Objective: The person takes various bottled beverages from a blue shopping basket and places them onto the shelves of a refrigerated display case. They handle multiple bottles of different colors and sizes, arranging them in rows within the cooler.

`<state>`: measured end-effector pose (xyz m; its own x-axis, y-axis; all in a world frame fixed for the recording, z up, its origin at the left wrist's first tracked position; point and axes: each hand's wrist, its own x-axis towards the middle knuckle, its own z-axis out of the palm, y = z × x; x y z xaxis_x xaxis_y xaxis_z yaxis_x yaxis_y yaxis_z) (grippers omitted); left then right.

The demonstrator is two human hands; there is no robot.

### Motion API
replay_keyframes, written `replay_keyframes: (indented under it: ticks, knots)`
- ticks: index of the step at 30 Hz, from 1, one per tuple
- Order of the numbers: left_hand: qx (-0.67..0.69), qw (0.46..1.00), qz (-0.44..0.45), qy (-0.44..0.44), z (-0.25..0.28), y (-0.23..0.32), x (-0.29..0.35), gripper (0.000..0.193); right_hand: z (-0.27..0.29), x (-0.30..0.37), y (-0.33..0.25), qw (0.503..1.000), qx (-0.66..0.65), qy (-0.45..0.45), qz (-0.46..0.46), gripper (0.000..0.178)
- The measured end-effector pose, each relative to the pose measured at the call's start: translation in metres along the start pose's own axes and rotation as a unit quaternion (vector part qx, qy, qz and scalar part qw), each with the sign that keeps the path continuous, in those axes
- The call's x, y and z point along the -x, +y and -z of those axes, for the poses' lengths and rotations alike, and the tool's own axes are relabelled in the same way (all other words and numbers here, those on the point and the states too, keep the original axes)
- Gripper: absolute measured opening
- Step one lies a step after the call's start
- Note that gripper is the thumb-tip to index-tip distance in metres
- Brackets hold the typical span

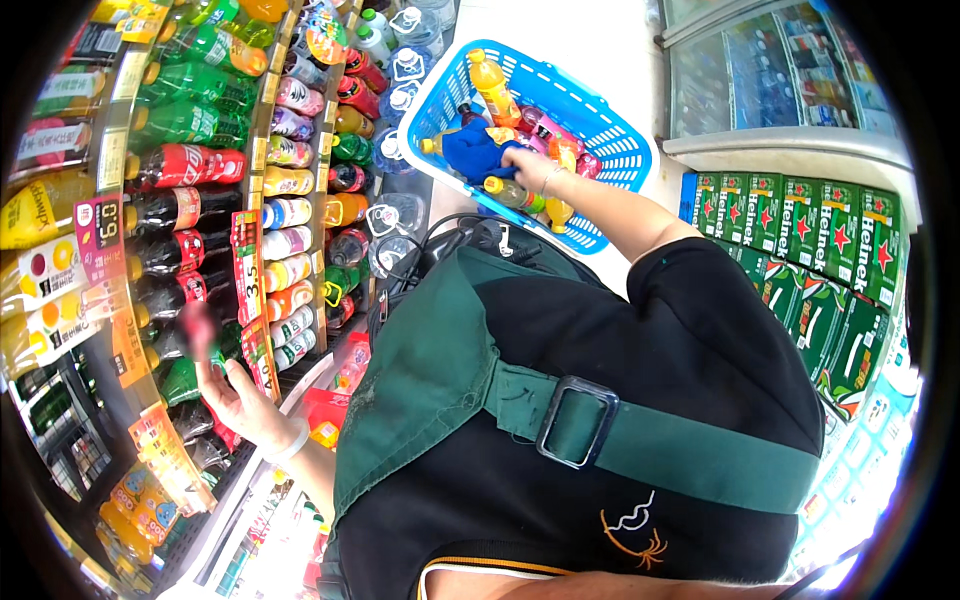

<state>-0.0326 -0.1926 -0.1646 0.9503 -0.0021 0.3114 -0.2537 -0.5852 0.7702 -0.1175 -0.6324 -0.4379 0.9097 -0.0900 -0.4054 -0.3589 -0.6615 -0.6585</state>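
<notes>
My left hand (245,408) is raised at the drinks shelf on the left, thumb and fingers apart. A blurred pinkish-red patch (200,332) lies at its fingertips, too smeared to name. Closest to this hand are dark cola bottles (165,298) lying with their caps toward the aisle. My right hand (528,168) is inside a blue shopping basket (628,152), its fingers closed on a bunched blue cloth (474,150). Around the cloth lie an orange drink bottle (492,88), a bottle with a green label (513,193) and several pink and orange packages.
Green bottles (200,85) and small colourful bottles (288,182) fill the shelf rows. Large clear water jugs (398,215) stand beside the basket. Green beer cartons (790,225) are stacked at right, below a glass-fronted fridge (780,75). A black bag (500,240) lies against my front.
</notes>
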Motion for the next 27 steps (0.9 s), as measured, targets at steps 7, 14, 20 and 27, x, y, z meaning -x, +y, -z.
replay_keyframes:
  ticks: [7,14,20,27]
  knots:
    - [0.003,0.997,0.025,-0.070,-0.027,0.004,-0.013,0.030,0.009,0.013,0.183,0.928,0.002,0.301,-0.218,0.046]
    - [0.018,0.987,0.044,-0.152,-0.038,0.004,-0.005,0.027,-0.068,0.036,0.101,0.829,-0.170,-0.014,-0.533,0.095]
    - [-0.065,0.978,-0.043,-0.193,-0.044,0.015,-0.006,0.026,-0.055,0.041,0.065,0.781,-0.317,0.108,-0.527,0.085]
    - [-0.044,0.977,-0.036,-0.206,-0.050,0.009,-0.001,0.024,-0.022,0.032,0.080,0.863,-0.063,-0.067,-0.497,0.072]
